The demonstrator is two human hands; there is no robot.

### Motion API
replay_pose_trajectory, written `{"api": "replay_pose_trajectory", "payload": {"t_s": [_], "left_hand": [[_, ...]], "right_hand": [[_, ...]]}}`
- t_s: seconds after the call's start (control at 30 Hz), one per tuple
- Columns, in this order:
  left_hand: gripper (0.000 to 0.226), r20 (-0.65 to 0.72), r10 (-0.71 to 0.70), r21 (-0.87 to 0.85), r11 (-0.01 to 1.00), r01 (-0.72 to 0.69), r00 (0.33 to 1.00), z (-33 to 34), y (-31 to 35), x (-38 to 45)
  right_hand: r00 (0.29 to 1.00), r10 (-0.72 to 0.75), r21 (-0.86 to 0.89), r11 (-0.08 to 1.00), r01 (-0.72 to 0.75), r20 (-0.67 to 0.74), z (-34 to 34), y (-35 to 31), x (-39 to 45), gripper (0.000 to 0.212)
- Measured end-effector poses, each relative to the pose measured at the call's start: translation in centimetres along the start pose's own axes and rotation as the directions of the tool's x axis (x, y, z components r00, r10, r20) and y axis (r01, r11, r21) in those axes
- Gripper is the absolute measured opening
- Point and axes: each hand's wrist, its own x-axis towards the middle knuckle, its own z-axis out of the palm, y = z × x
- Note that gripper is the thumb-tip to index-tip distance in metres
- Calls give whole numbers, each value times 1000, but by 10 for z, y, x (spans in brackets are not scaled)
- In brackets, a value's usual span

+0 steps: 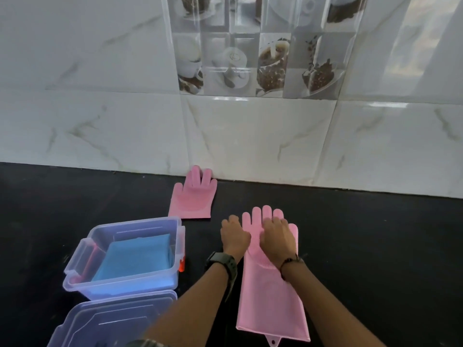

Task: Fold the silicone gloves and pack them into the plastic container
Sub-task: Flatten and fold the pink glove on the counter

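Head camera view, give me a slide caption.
Both hands flatten a pink glove beside the open container.

A single wide-angle view is taken from head height, faced forward and down over the black countertop (375, 246) toward the white marbled tile wall (250, 136). The forearms are seen close, entering from the bottom edge.

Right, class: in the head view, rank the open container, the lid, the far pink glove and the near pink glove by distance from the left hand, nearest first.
From the left hand:
1. Near pink glove, touching it, right.
2. Far pink glove, ahead-left by the wall.
3. Open container, left.
4. Lid, lower left.
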Motion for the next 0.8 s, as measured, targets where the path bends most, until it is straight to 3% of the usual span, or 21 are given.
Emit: {"api": "replay_pose_trajectory", "payload": {"t_s": [0.13, 0.3, 0.4, 0.5, 0.57, 0.6, 0.7, 0.77, 0.8], "left_hand": [[11, -87, -147, -226, 966, 124, 985, -4, -20, -6], [17, -119, -309, -344, 904, 253, 944, -10, -56, 2], [19, -100, -394, -339, 877, 341, 914, -12, -66, 8], [33, 83, -500, -590, 673, 447, 862, -18, -59, 12], [34, 168, -420, -706, 580, 406, 892, -24, -55, 12], [36, 171, -408, -754, 532, 386, 897, -26, -56, 12], [49, 295, -397, -916, 141, 375, 869, -25, -38, 8], [54, 363, -313, -930, -57, 364, 878, -19, -31, 13], [57, 400, -267, -916, -92, 390, 877, -16, -26, 8]], "right_hand": [[966, -254, 148, 959, 244, 54, 3, -61, 61, 22], [812, -505, 148, 863, 483, 292, 32, -123, 96, 28], [806, -525, 85, 848, 523, 275, 47, -127, 107, 28], [909, -385, 187, 916, 355, 162, 41, -132, 116, 26], [973, -202, 357, 922, 149, 114, 28, -124, 112, 19], [976, -176, 438, 893, 103, 128, 22, -115, 107, 16], [987, -87, 635, 773, -17, 133, 4, -75, 76, 18], [987, 4, 771, 624, -129, 163, -7, -56, 43, 33], [976, 18, 820, 539, -193, 217, -11, -47, 23, 34]]}}
